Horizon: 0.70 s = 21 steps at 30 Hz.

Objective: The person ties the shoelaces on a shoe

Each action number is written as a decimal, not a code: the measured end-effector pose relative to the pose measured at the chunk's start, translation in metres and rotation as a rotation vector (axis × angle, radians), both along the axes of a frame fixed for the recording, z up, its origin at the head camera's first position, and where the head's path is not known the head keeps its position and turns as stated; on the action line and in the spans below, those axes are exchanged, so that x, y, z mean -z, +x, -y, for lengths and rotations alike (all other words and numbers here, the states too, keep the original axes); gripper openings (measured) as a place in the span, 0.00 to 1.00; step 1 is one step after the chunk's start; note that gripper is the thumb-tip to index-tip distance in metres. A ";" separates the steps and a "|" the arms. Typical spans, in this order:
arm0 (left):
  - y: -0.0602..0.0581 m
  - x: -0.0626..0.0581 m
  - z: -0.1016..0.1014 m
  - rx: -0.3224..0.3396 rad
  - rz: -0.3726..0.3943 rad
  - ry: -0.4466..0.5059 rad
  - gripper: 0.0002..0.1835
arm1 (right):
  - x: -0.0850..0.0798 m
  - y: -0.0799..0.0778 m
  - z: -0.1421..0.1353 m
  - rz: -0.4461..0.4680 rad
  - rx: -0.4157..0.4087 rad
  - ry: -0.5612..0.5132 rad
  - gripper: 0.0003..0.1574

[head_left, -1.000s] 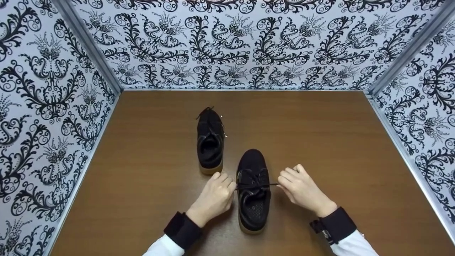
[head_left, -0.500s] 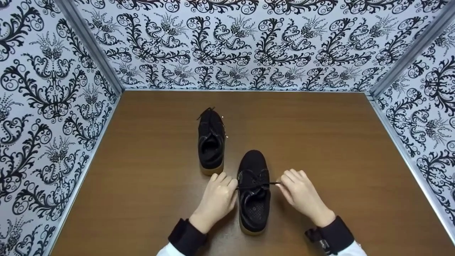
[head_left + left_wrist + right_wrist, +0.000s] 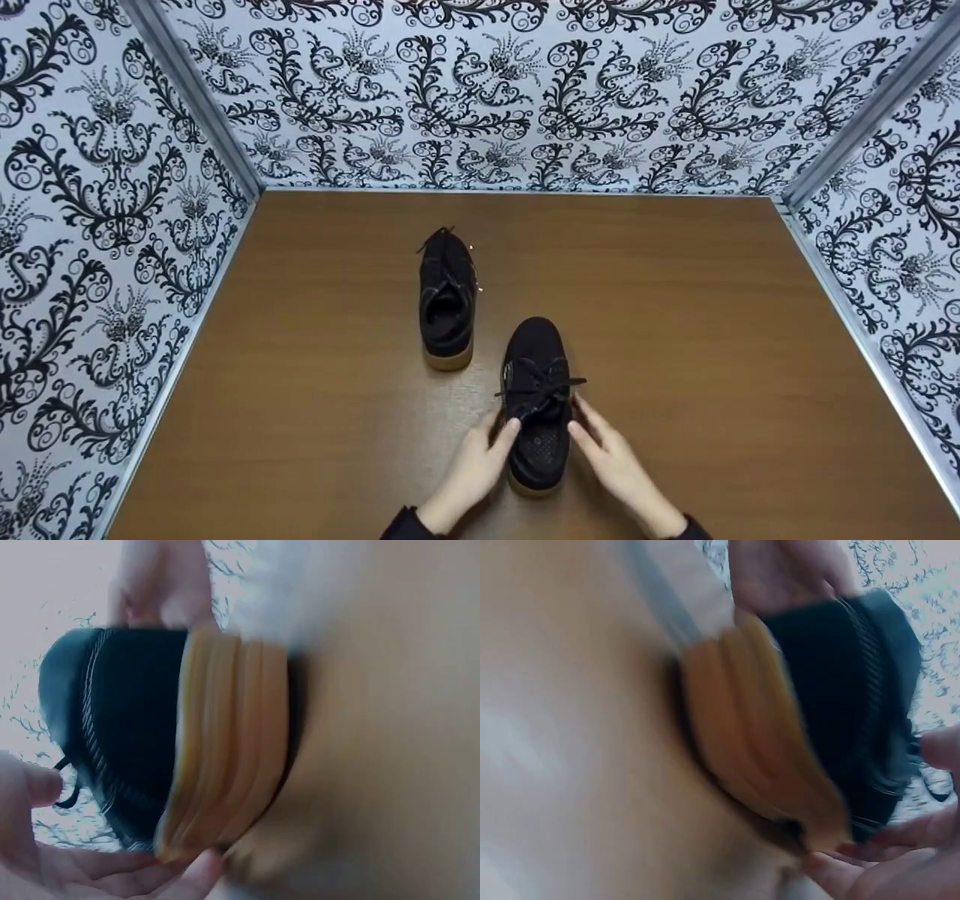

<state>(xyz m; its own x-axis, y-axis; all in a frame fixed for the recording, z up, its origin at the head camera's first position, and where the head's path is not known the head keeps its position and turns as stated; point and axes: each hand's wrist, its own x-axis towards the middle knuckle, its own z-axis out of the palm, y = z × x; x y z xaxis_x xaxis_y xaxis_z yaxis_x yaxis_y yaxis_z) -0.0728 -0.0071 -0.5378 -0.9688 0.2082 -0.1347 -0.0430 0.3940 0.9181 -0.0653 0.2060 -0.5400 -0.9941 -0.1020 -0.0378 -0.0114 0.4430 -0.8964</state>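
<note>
Shoe (image 3: 535,390) between left hand (image 3: 474,459) and right hand (image 3: 616,463) should be light, soft on top, firm at the sole (image 3: 232,742): hold there. Both hands touch its sides, fingers nearly straight.

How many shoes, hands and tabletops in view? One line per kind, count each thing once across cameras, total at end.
Shoes: 2 (near shoe, far shoe)
Hands: 2 (left hand, right hand)
Tabletop: 1
Total: 5
</note>
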 end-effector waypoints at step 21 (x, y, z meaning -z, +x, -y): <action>0.002 0.011 -0.035 -0.039 0.194 0.483 0.37 | 0.005 0.010 0.042 0.205 0.106 -0.513 0.40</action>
